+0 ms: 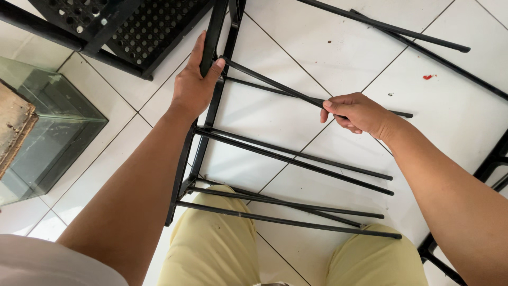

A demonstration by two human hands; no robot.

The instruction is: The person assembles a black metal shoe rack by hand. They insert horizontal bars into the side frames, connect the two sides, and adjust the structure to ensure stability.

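- Two bare forearms, uncovered from elbow to wrist.
- Left hand (193, 87) and right hand (355, 112) both bare: no gloves, rings, watch or bands visible.
- Edge of a light pinkish-white short sleeve (50, 262) at the lower left corner.
- Pale yellow trousers or shorts (214, 246) covering both thighs, fabric smooth and plain.

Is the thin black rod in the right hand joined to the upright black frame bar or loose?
Cannot tell: the rod reaches the frame bar, but the left hand's thumb covers the joint; the right hand grips its middle.
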